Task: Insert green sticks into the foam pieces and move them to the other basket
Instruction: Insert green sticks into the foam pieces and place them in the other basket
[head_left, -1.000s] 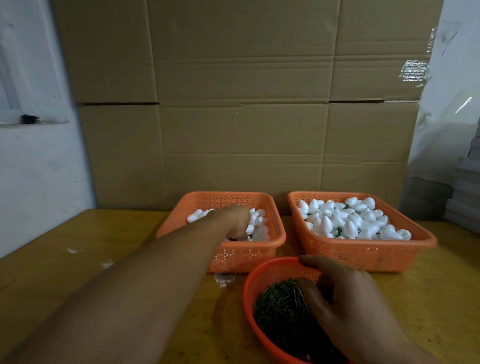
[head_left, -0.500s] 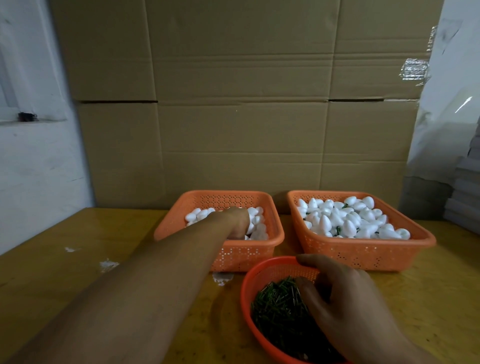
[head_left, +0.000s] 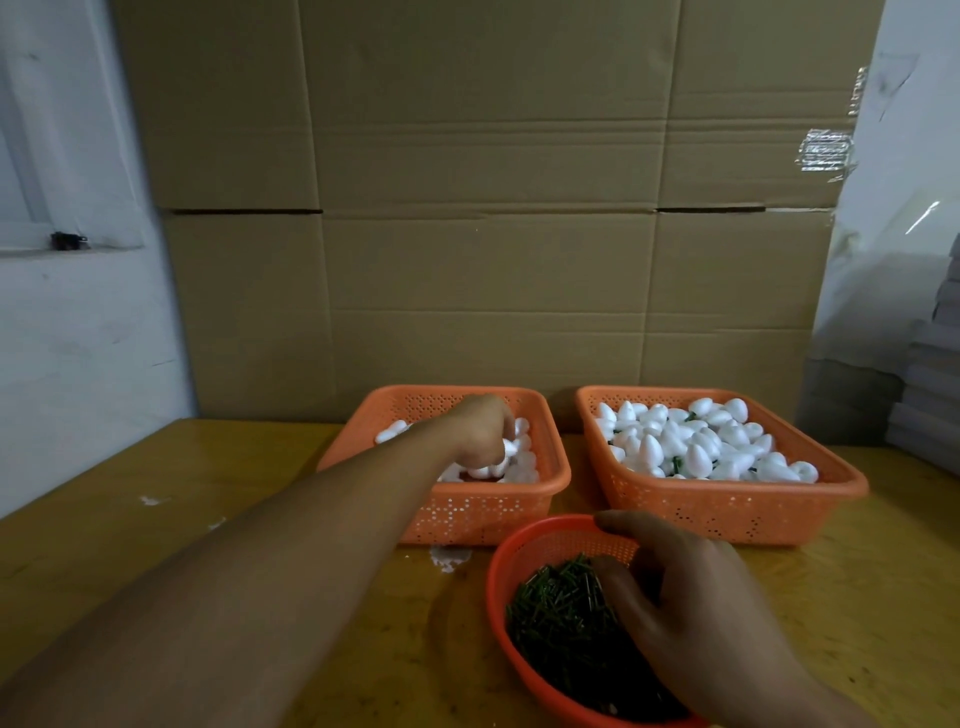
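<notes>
Head view: yellow wooden table (head_left: 156, 545), cardboard boxes (head_left: 493, 208) behind, white wall (head_left: 67, 338) left.

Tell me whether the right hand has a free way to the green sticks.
Probably yes: the right hand is already inside the open round basket, fingers on the green sticks, nothing covering them.

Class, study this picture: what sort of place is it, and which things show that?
Probably a small workshop or packing room: stacked cardboard cartons behind a worn wooden table, and orange baskets of foam pieces sorted in bulk.
</notes>
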